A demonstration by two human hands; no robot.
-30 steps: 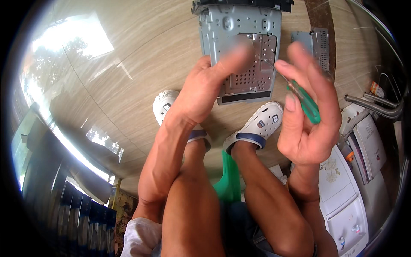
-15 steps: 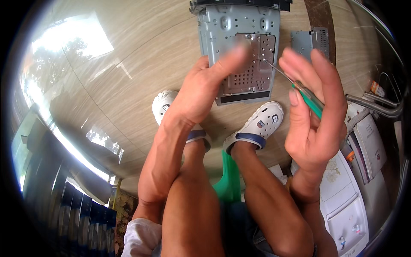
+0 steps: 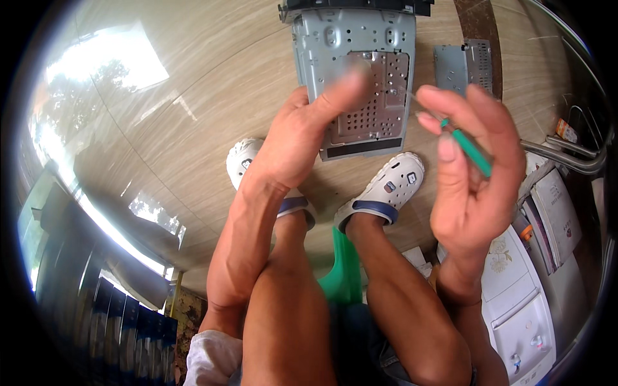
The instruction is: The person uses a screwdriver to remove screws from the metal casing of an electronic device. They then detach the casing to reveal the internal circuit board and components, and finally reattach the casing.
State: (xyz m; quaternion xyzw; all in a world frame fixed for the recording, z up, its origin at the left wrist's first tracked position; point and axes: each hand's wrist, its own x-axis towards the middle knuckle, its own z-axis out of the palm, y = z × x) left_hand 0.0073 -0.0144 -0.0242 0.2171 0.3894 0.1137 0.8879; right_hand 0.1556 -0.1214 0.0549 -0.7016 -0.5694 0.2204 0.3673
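A grey sheet-metal electronics case lies on the floor in front of me, with a perforated brownish plate on its upper face. My left hand grips the case by its left side, the blurred thumb reaching over the plate and the other fingers mostly hidden. To the right of the case, my right hand pinches a screwdriver with a green handle. Its thin shaft slants up and left toward the plate's right edge; the tip is too blurred to tell if it touches.
A smaller grey metal panel lies on the tiled floor right of the case. My feet in white clogs stand close to its near edge. A green seat shows between my legs. At right are a metal tube and white drawers.
The screwdriver has turned in my right fingers, and its tip has drawn back slightly from the plate. The case appears shifted slightly left in view. My left hand keeps its hold.
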